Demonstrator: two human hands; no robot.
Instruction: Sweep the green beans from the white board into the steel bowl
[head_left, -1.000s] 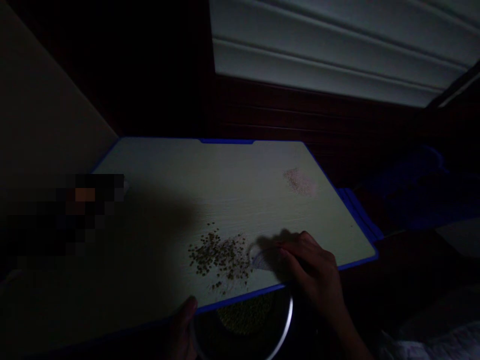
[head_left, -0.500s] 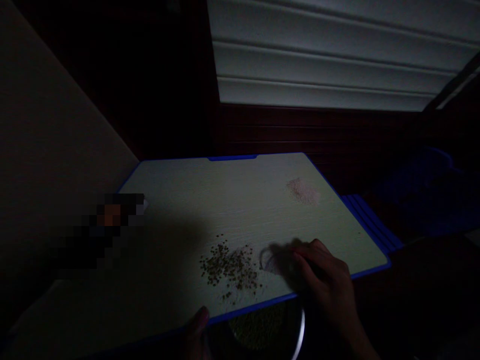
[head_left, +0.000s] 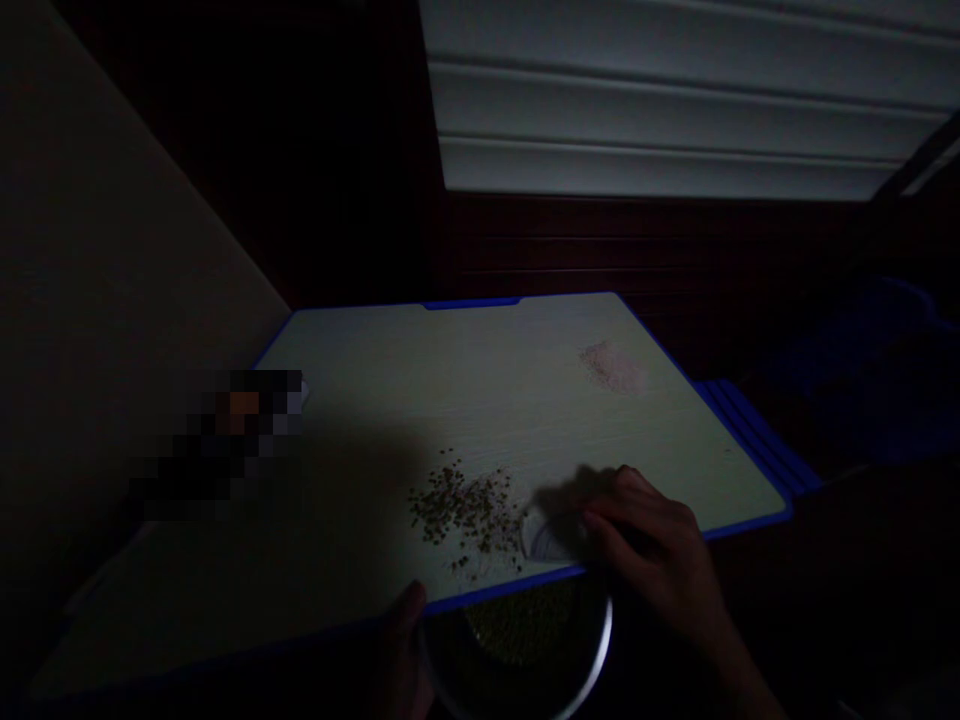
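Observation:
My right hand (head_left: 660,540) pinches a clear, thin, rounded piece (head_left: 541,540), perhaps plastic, down on the pale board (head_left: 480,380) with a blue rim. Just left of that piece lies a scattered patch of small dark greenish seeds (head_left: 457,505). Below the front edge of the board is a round bowl (head_left: 606,640) with a shiny rim, holding greenish grains. My left hand (head_left: 409,640) is at the bowl's left side, its thumb up by the board's edge and its other fingers hidden in the dark; it seems to grip the bowl.
A small heap of pale pink grains (head_left: 615,368) lies at the board's far right. A blurred-out dark item with an orange patch (head_left: 241,402) is on the left. Blue objects (head_left: 877,370) stand right of the board. Behind is a dark wooden front with pale slats (head_left: 660,130).
The view has shifted slightly. My right hand has drawn the clear piece closer to the board's front edge, and more of the bowl shows. Fewer seeds lie near the front edge.

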